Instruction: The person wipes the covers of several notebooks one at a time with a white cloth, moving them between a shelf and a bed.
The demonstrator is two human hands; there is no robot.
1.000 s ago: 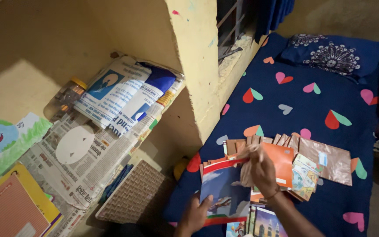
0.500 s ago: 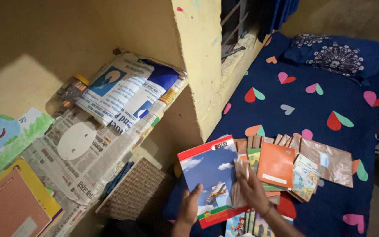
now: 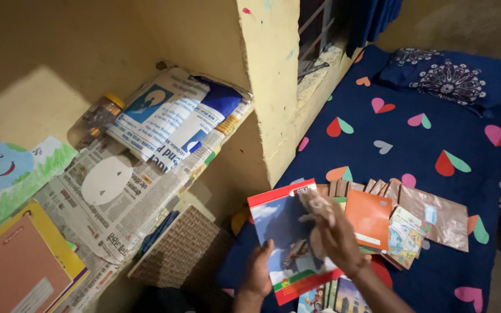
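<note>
Notebook (image 3: pixel 288 232) with a red top edge and a sky picture on its cover is what we have in hand, raised a little above the near end of the bed (image 3: pixel 413 145), over the books lying there. Our left hand (image 3: pixel 257 272) grips it from below at the lower left corner, thumb on the cover and fingers closed behind it. Our right hand (image 3: pixel 331 229) lies across the cover with a pale cloth (image 3: pixel 319 206) bunched under the fingers and pressed flat to the notebook; the fingers are closed on that cloth. Just to the right on the dark blue heart-patterned sheet we see an orange notebook (image 3: pixel 369 217), a few brown-covered books (image 3: pixel 436 214) fanned out beside it, and a small picture book (image 3: pixel 406 237) resting on their edge. More picture books (image 3: pixel 343 295) show below our wrists. A blue patterned pillow (image 3: pixel 450 78) sits at the far end of the bed. To the left, a yellow wall shelf lined with newspaper (image 3: pixel 117 197) carries a plastic jar (image 3: pixel 97 119), a child's drawing of a smiling globe (image 3: pixel 7 174) and an orange book (image 3: pixel 13 272). A woven basket (image 3: pixel 178 255) stands under the shelf, near the bed.
</note>
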